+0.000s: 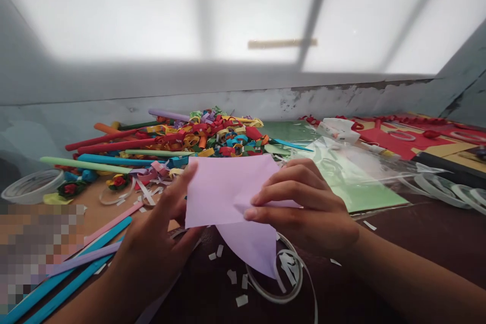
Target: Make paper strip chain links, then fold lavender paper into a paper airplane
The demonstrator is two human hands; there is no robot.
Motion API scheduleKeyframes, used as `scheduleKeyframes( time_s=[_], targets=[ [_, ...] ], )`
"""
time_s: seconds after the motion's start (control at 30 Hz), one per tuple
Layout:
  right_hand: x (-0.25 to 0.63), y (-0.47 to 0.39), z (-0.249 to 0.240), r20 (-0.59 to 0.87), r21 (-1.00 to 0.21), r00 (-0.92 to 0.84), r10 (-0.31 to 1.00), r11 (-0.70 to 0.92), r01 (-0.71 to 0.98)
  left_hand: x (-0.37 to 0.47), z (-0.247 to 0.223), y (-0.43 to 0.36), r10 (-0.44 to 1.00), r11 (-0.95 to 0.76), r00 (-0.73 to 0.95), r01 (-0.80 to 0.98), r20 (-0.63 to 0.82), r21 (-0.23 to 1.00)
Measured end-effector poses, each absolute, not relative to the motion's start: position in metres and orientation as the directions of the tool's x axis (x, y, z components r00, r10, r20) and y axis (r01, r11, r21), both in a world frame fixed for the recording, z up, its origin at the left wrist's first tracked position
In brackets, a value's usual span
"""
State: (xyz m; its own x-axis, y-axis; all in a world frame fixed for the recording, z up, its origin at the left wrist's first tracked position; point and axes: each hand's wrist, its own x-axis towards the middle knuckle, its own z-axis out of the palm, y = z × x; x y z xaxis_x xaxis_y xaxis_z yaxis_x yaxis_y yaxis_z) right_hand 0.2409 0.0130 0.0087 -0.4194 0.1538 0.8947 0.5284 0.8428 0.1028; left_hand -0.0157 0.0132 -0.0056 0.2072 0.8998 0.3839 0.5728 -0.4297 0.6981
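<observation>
Dark tabletop (pixel 383 268) filled the lower right of the frame, w/ white scraps (pixel 242 300) strewn at bottom ctr. A ring-shaped tape roll (pixel 279 299) lay beside them, its loose end trailing down.

L hand (pixel 152 233), lower left, had its fingers closed on the left edge of a lilac sheet (pixel 216 187), thumb low, index finger up along the side. The sheet was held up mid-frame, above the tabletop. R hand (pixel 315 207), right of ctr, had its fingers bent, tips touching the sheet's front near a crease; thumb hidden, so can't tell if it pinched. A lilac flap (pixel 254 248) hung below, tip by the tape roll; can't tell if same pc.

Blue strips (pixel 91 251) ran across the lower left, w/ a pink strip (pixel 114 224) just above.

Farther: green sheet (pixel 364 195) under clear plastic right of ctr; multicolored heap (pixel 216 134) of curled paper upper-mid, rolled tubes (pixel 117 143) poking out left. Red paper (pixel 395 144) lay far right. Behind: pale wall (pixel 266 101), bright panes (pixel 132 10) up top.
</observation>
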Motion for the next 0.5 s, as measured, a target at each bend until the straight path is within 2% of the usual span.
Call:
scheduleKeyframes(
  time_s=[0.1,0.17,0.2,0.23,0.3,0.37,0.43,0.5],
  targets=[
    [0.241,0.012,0.006,0.893,0.14,-0.434,0.119,0.842,0.52,-0.019,-0.005,0.011,0.796,-0.602,0.313,0.506,0.519,0.618],
    [0.242,0.013,0.005,0.89,0.135,-0.44,0.119,0.854,0.503,-0.02,-0.006,0.009,0.779,-0.618,0.275,0.484,0.563,0.619],
    [0.242,0.014,0.005,0.899,0.078,-0.408,0.159,0.858,0.507,-0.02,-0.007,0.007,0.777,-0.615,0.235,0.482,0.584,0.624],
    [0.242,0.014,0.005,0.911,-0.027,-0.338,0.236,0.852,0.522,-0.02,-0.008,0.007,0.772,-0.611,0.196,0.488,0.605,0.623],
    [0.241,0.017,0.005,0.884,-0.334,-0.119,0.451,0.79,0.515,-0.019,-0.009,0.005,0.768,-0.579,0.098,0.528,0.633,0.621],
    [0.239,0.021,0.005,0.742,-0.629,0.015,0.67,0.689,0.361,-0.017,-0.008,0.005,0.769,-0.525,0.004,0.575,0.639,0.628],
    [0.238,0.024,0.005,0.59,-0.794,-0.056,0.805,0.592,0.14,-0.013,-0.005,0.005,0.771,-0.498,-0.052,0.572,0.635,0.652],
    [0.237,0.027,0.005,0.516,-0.853,-0.167,0.84,0.523,-0.005,-0.009,-0.001,0.006,0.771,-0.538,-0.044,0.49,0.636,0.686]
  ],
)
